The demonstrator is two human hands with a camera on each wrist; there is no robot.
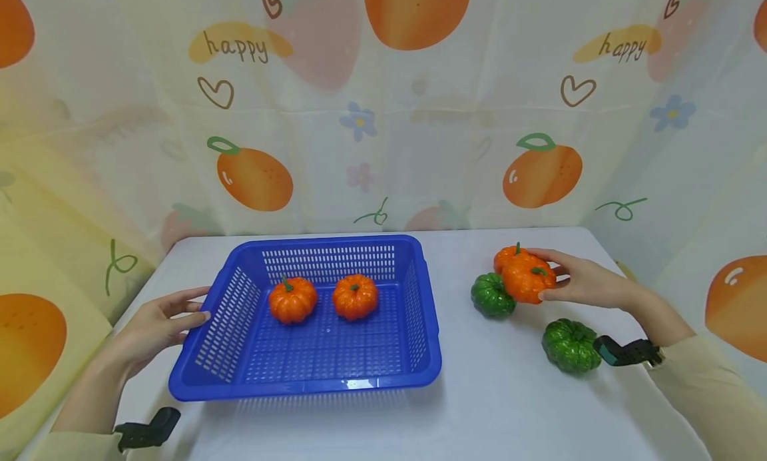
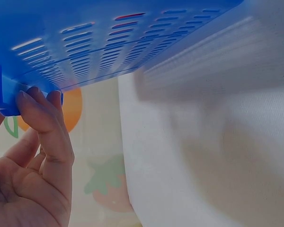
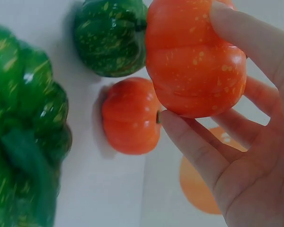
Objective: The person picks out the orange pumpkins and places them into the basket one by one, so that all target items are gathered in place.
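Note:
My left hand (image 1: pixel 157 328) grips the left rim of a blue plastic basket (image 1: pixel 311 389), thumb on top and fingers curled at the edge. Two orange toy pumpkins, one on the left (image 1: pixel 292 300) and one in the middle (image 1: pixel 355 297), sit inside it. On the right, my right hand (image 1: pixel 590 284) pinches a third orange pumpkin (image 1: pixel 527 280) between thumb and fingers, held up over the table. Behind it, partly covered in the head view, lies another orange pumpkin (image 3: pixel 131 116). A small green pumpkin (image 1: pixel 493 298) is just left of the held one.
A larger green pumpkin (image 1: pixel 571 346) rests on the white table (image 1: pixel 479 394) below the right hand, near that wrist. Behind the table hangs a fruit-printed curtain (image 1: pixel 395 148), which also runs along both sides.

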